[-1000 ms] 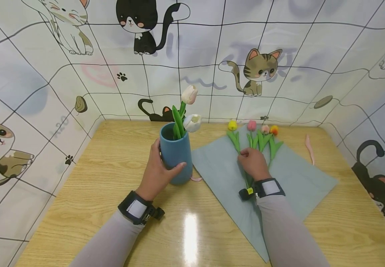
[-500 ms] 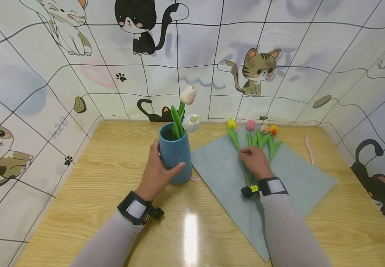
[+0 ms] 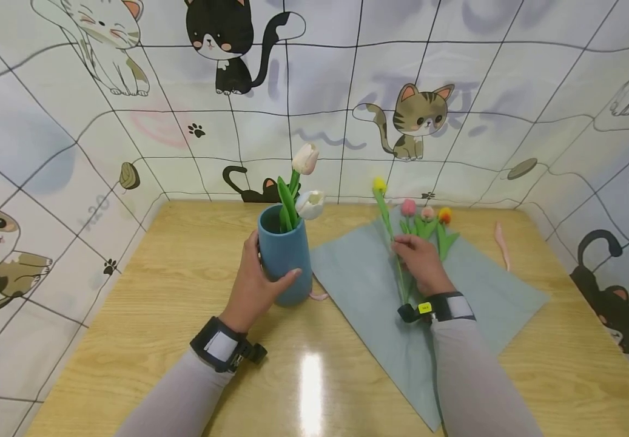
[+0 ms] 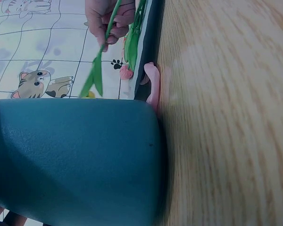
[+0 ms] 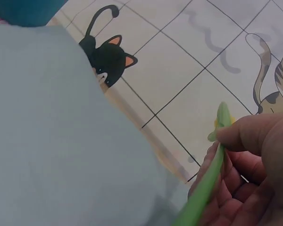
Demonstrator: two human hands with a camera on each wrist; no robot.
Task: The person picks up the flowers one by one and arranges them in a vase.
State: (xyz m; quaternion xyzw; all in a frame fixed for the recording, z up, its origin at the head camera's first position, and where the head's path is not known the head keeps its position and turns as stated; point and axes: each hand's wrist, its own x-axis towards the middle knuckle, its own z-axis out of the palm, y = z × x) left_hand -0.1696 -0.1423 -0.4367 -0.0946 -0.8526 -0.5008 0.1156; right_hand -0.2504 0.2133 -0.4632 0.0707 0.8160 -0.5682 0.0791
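My left hand (image 3: 256, 282) grips the blue vase (image 3: 285, 261) from its left side, thumb across the front. Two pale tulips (image 3: 306, 159) with green leaves stand in the vase. With thumb and fingers, my right hand (image 3: 420, 261) pinches the green stem of a yellow tulip (image 3: 380, 186), raised above the grey-blue wrapping sheet (image 3: 358, 273). In the right wrist view the stem (image 5: 205, 188) runs between thumb and fingers, and the bloom is mostly hidden. A pink tulip (image 3: 408, 207), a light pink tulip (image 3: 427, 213) and an orange tulip (image 3: 444, 215) lie on the sheet.
A pink ribbon (image 3: 502, 246) lies on the wooden table (image 3: 183, 255) right of the sheet. Another pink strip (image 4: 152, 82) lies beside the vase's base. A cat-print cloth (image 3: 319, 91) walls the table at the back and sides.
My right hand has lifted the yellow tulip, whose bloom rises and stands apart from the other flowers. The hand has shifted slightly right. The left hand keeps its grip on the vase.
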